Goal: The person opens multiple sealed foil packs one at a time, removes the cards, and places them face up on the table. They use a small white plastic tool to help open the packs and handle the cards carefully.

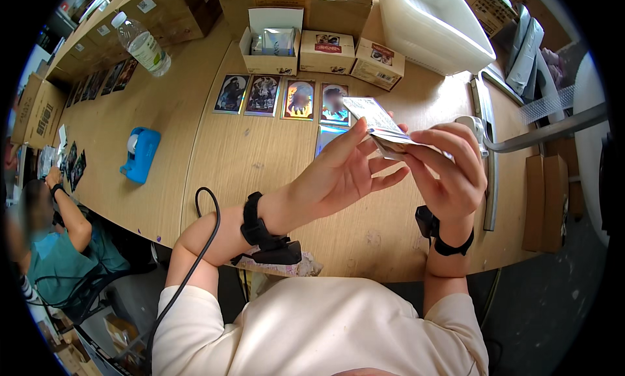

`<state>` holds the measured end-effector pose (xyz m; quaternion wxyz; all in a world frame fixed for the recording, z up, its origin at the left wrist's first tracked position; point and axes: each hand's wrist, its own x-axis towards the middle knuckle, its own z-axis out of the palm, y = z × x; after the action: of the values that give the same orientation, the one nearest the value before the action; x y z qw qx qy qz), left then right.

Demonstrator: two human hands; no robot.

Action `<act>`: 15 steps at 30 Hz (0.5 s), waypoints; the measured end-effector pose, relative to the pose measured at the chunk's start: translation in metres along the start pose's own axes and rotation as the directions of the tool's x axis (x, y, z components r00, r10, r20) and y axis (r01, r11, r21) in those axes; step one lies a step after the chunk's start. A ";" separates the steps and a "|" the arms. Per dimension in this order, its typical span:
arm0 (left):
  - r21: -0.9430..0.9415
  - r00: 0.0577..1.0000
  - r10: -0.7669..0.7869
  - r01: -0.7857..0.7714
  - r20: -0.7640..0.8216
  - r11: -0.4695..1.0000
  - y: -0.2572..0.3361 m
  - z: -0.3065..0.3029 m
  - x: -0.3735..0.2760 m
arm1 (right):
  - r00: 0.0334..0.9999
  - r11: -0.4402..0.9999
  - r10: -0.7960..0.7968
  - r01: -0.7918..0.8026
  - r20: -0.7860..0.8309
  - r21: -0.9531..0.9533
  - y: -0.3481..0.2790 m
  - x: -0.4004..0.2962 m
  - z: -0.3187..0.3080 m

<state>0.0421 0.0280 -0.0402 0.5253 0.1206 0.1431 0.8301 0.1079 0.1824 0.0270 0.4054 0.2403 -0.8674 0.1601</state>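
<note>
My left hand (342, 168) holds a small flat packet (376, 114) with printing on it, thumb on its near edge and fingertips showing behind. My right hand (451, 168) pinches the packet's right end between thumb and fingers. Whether cards stick out of a wrapper there is hard to tell. Just beyond my hands lies a row of picture cards, among them a dark card (231, 94), a brown card (262, 95) and a shiny gold card (298, 100). At the row's right end a blue-tinted card (335, 110) is partly covered by the packet. Another shiny card (328, 137) lies partly behind my left hand.
An open carton of foil packets (278, 41) stands beside two closed cartons (327, 53) (377, 63). Behind on the right is a white plastic bin (439, 39). A blue tape dispenser (141, 156) and a water bottle (146, 51) stand left. A co-worker (63, 244) sits far left.
</note>
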 end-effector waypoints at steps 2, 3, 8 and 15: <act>0.020 0.999 0.023 -0.024 0.023 1.000 0.003 0.001 0.000 | 0.997 0.998 -0.064 0.063 -0.035 -0.027 -0.003 -0.004 0.003; 0.031 0.999 0.034 -0.035 0.033 0.999 0.005 0.002 0.000 | 0.994 0.995 -0.095 0.093 -0.053 -0.041 -0.004 -0.005 0.005; 0.031 0.997 0.079 -0.079 0.005 0.996 0.010 0.000 0.002 | 0.989 0.992 -0.129 0.127 -0.070 -0.029 -0.012 -0.008 0.002; 0.080 0.986 0.164 -0.165 0.023 0.983 0.017 0.008 0.005 | 0.942 0.954 -0.283 0.257 -0.183 -0.155 -0.019 -0.015 0.006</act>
<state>0.0281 0.0265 -0.0262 0.4508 0.1600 0.1623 0.8630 0.1231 0.1682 0.0134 0.5245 0.3128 -0.7888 0.0703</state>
